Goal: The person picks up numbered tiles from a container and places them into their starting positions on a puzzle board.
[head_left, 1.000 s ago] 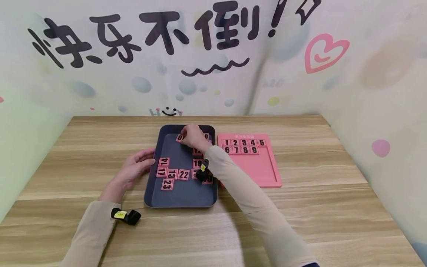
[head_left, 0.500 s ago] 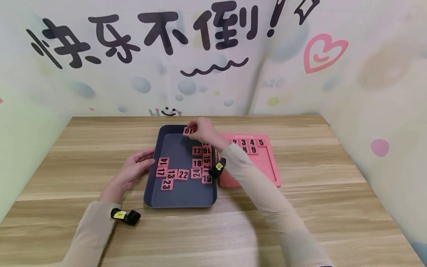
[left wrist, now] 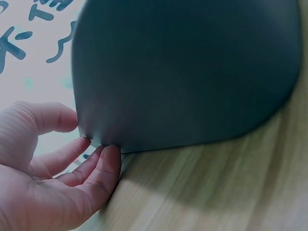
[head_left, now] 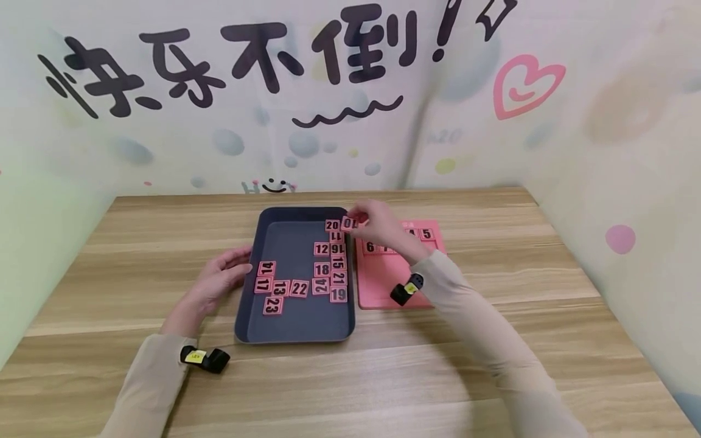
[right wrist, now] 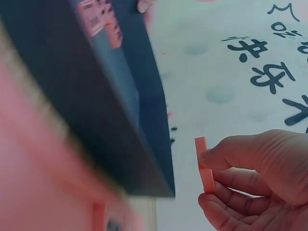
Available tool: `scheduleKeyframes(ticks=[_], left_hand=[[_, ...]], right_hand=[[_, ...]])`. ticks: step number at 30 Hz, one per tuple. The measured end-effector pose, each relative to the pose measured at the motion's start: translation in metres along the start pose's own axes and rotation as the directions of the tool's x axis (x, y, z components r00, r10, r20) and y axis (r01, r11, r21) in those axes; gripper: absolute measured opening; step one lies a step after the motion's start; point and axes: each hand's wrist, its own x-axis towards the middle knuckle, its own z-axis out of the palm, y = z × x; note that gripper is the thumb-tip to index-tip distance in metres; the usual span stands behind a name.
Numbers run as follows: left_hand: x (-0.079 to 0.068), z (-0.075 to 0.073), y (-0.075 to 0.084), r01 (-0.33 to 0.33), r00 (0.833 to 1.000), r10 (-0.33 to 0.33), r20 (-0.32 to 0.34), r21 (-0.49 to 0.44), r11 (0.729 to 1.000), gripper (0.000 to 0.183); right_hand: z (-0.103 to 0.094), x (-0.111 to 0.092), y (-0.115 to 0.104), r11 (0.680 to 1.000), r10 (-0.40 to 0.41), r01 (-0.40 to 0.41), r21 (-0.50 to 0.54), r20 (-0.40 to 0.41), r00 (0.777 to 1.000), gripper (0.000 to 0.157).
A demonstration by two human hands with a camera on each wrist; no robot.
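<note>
A pink number tile [head_left: 348,224] marked 10 is pinched between the thumb and fingers of my right hand [head_left: 383,228], held up over the tray's far right corner. In the right wrist view the same tile [right wrist: 205,164] appears edge-on in the fingertips. The dark tray [head_left: 298,325] holds several loose number tiles, including 20 [head_left: 332,225], 12 [head_left: 321,249] and 22 [head_left: 299,288]. My left hand [head_left: 216,283] rests against the tray's left side, its fingertips touching the wall in the left wrist view. Right of the tray lies a pink puzzle board [head_left: 378,283], partly covered by my right hand and wrist.
Tiles 5 [head_left: 426,234] and 6 [head_left: 370,247] sit in the board's upper rows; others there are hidden. The wooden table [head_left: 306,389] meets a printed wall [head_left: 219,170] at its far edge. The tray's rim stands close beside the board.
My right hand has lifted tile 10 from the tray's far part and carried it rightward to the tray's right rim. My left hand stays at the tray's left side.
</note>
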Motion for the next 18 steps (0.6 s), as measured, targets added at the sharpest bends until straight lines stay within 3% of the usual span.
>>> scheduleKeyframes(ticks=[14,18], left_hand=[[-0.001,0.001,-0.001,-0.013,1.0,0.013,-0.002,-0.009,1.0,0.058],[-0.001,0.001,0.0,-0.016,1.0,0.016,-0.001,-0.025,1.0,0.059]], right_hand=[[-0.022,-0.065,0.066,1.0,-0.01,0.01,-0.004,-0.046,0.999,0.029],[-0.024,-0.08,0.081,0.999,0.036,-0.036,-0.008,-0.018,0.999,0.027]])
